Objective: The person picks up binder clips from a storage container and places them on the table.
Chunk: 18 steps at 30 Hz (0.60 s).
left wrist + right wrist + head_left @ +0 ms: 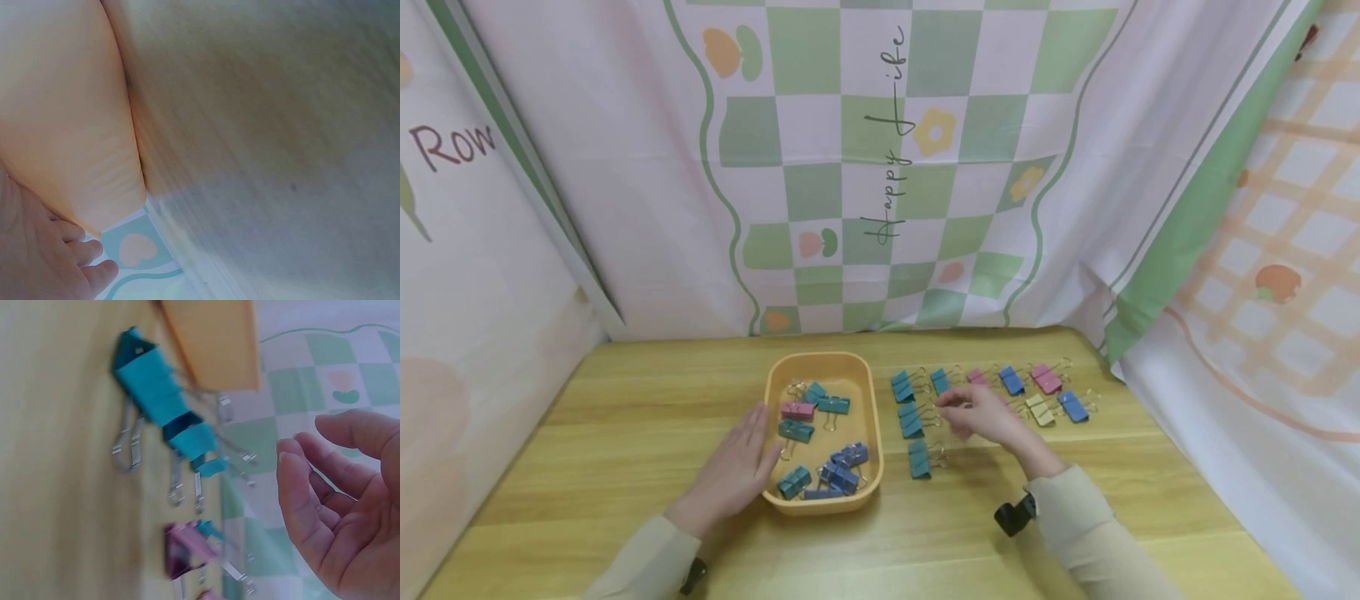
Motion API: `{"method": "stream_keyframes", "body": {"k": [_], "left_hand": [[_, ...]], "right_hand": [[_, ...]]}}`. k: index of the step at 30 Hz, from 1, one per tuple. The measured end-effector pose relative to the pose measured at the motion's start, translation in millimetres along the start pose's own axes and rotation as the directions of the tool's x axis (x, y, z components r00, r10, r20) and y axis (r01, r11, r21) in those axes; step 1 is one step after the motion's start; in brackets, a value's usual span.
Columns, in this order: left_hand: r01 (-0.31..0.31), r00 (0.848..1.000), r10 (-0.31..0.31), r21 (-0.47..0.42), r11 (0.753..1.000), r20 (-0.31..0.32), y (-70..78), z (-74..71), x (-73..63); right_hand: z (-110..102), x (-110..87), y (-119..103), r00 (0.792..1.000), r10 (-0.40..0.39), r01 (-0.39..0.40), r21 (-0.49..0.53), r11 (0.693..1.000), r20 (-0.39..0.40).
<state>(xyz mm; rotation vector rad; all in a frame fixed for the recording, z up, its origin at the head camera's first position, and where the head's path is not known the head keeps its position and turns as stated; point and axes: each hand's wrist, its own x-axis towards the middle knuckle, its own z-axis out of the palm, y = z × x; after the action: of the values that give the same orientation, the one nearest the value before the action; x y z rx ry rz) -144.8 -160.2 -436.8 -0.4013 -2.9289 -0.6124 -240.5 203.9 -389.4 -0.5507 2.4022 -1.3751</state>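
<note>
Setting out teal metal binder clips (912, 422) seems underway: right hand (981, 413) empty, right of oblong orange plastic tray (824, 506); left hand (734, 463) straight-fingered against it. Next likely: pinch another inside.

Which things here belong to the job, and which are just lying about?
Likely for the job:
Orange tray, touched by the left hand
Clips inside the tray
More clips laid beside it
Right hand, holding nothing

Likely just surroundings:
Patterned cloth behind
Wooden table
Black device at the right wrist

Sleeves (1078, 510) are lt beige, wrist cams (1015, 516) blk.
</note>
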Motion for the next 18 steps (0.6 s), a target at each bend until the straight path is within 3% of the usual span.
{"method": "stream_keyframes", "body": {"k": [4,9,18], "left_hand": [[-0.002,1.0,0.002,0.004,1.0,-0.001,0.0,-0.4,0.1],[0.0,1.0,0.0,0.008,1.0,0.003,-0.2,-0.5,0.1],[0.0,1.0,0.0,0.011,1.0,0.007,0.5,-1.1,0.0]], "right_hand": [[0.6,1.8,-24.6,1.0,0.01,-0.01,0.028,1.0,0.019],[6.6,13.1,-37.9,1.0,0.022,-0.023,-0.037,0.999,-0.003],[25.2,34.9,-59.6,0.997,-0.077,0.077,-0.077,0.994,0.01]]}}
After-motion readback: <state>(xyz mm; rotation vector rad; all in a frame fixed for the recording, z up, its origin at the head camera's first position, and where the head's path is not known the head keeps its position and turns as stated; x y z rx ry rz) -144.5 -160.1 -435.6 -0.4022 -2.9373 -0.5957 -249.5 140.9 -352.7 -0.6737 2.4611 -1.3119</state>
